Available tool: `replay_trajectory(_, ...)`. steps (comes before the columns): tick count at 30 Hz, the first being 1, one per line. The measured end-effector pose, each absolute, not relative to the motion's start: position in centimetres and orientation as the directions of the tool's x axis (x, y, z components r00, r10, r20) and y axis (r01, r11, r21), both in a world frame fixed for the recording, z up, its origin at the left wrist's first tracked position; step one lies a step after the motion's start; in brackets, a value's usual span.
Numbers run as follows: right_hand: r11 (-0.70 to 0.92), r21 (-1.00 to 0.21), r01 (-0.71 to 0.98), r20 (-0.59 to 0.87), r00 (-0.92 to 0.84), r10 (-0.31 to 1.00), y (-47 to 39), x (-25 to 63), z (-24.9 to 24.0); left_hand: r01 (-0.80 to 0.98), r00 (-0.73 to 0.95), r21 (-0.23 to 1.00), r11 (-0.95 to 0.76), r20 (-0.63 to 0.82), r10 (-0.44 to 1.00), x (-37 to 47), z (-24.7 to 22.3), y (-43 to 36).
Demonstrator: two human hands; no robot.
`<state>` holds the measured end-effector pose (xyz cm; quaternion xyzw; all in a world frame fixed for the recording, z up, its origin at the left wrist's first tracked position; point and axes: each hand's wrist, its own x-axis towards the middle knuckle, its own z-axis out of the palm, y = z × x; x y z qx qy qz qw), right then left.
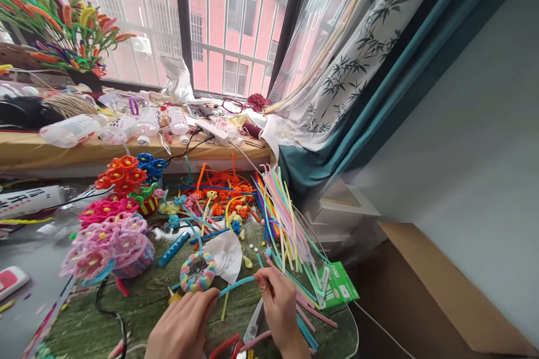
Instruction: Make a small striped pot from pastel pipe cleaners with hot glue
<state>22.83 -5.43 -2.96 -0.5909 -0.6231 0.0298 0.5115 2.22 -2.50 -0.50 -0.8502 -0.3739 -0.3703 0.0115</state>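
A light-blue pipe cleaner [236, 284] stretches between my two hands above the green table top. My left hand [181, 320] pinches one end, and at the other end my right hand [278, 303] closes its thumb and fingers on it. Just beyond my left hand sits a round pot wrapped in pastel-striped fuzzy stems [184, 276], a blue stem rising from it. A crumpled white tissue [229, 252] lies beside that pot. Under my right hand are the metal blades of scissors [254, 322], partly hidden, with red handles [227, 345] near them.
A heap of coloured pipe cleaners [280, 219] lies at the right, next to a green packet [342, 285]. Pink fuzzy flowers [105, 244] and orange ones [124, 174] stand at left. Behind are a blue stick [174, 249] and plastic bottles [71, 130] on the sill.
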Motion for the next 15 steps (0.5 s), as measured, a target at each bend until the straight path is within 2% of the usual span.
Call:
replay_trajectory(4,0.210,-0.772,0.600,0.493,0.357,0.794,-6.5,23.0,-3.9,0.614,0.444,0.295,-0.732,0.638,0.629,1.8,0.4,-2.6)
replay_trajectory(8,0.073,-0.929,0.362,0.257,0.493,0.831,-7.4,22.8,-3.8,0.573,0.401,0.367,-0.733,0.654,0.641,1.8,1.1,-2.8)
replay_trajectory(12,0.012,-1.000,-0.004,0.008,0.510,0.860,-7.4,22.4,-3.8,0.572,0.304,0.483,-0.663,0.626,0.718,2.1,0.5,-3.6)
replay_trajectory(15,0.001,-0.940,-0.342,-0.182,0.502,0.845,-7.1,21.7,-4.0,0.557,0.252,0.582,-0.593,0.562,0.788,2.4,-0.2,-4.4)
